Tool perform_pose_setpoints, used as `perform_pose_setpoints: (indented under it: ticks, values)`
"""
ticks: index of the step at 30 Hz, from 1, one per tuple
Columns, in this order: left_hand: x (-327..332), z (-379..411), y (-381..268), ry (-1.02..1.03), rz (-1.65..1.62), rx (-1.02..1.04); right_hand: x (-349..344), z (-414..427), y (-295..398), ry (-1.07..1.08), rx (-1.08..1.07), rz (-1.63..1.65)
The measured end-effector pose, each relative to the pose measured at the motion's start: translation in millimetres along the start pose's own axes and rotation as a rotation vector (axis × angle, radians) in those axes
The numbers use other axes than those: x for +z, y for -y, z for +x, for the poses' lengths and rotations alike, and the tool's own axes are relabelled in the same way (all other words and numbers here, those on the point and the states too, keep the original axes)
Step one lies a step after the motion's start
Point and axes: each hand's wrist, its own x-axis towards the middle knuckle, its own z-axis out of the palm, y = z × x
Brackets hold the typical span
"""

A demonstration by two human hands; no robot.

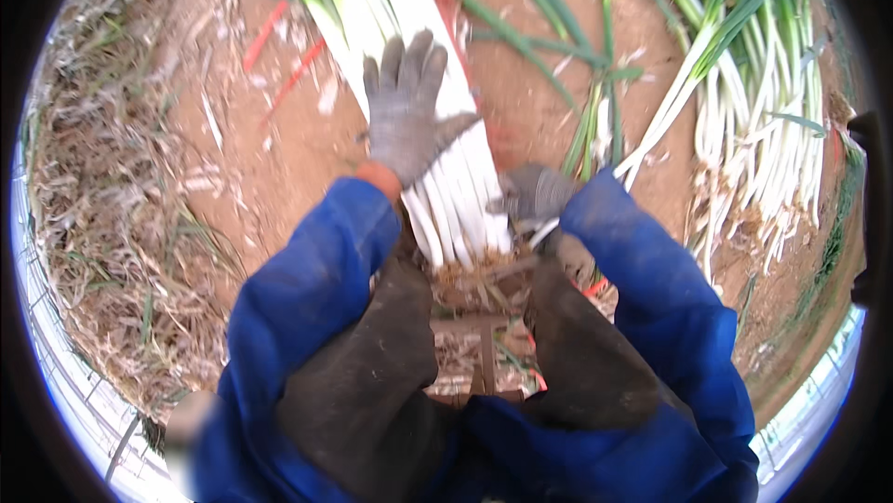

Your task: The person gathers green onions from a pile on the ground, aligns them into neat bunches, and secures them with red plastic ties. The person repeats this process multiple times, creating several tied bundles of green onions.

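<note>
A bundle of long green onions lies in front of me, white shanks toward me and green leaves at the top of the view. My left hand, in a dirty grey glove, rests flat on the white shanks with its fingers spread. At the bundle's lower right is my right hand, also gloved, its fingers against or close beside the outer shanks. Its grip is partly hidden and blurred. One short white piece shows just below it. The roots point toward my knees.
A heap of more green onions lies on the right, several stalks leaning toward my right sleeve. Loose green leaves and red strips are scattered over bare soil. Dry plant waste covers the left side. A metal frame shows between my legs.
</note>
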Motion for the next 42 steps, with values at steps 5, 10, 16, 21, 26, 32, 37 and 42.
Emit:
perform_pose_setpoints:
  ticks: [5,10,16,21,26,32,37,42]
  values:
    - [-6.0,-0.4,-3.7,0.041,0.076,0.022,24.6,-11.1,10.1,-0.053,0.186,0.155]
    - [-14.0,2.6,-11.1,0.138,0.150,0.022,1.4,-22.7,34.6,-0.266,0.219,0.058]
    - [-10.0,-0.4,-11.2,0.175,0.185,0.013,-2.2,7.1,72.9,-0.250,0.195,-0.095]
    - [-4.4,7.7,-11.0,0.131,0.164,0.036,3.6,-0.3,46.5,-0.430,0.053,0.159]
    - [-16.8,3.8,-18.6,0.111,0.154,0.019,44.8,-76.8,8.2,-0.997,-0.151,0.476]
    - [-32.4,6.1,-28.4,0.132,0.073,0.065,83.4,-202.0,-94.9,-1.037,0.646,0.598]
    - [-70.3,8.7,-45.3,0.184,-0.021,0.096,50.7,-258.6,-173.1,-1.600,0.513,0.520]
    - [-112.4,22.7,-38.5,0.206,-0.019,0.262,-55.4,-308.5,-203.0,-1.705,0.780,0.075]
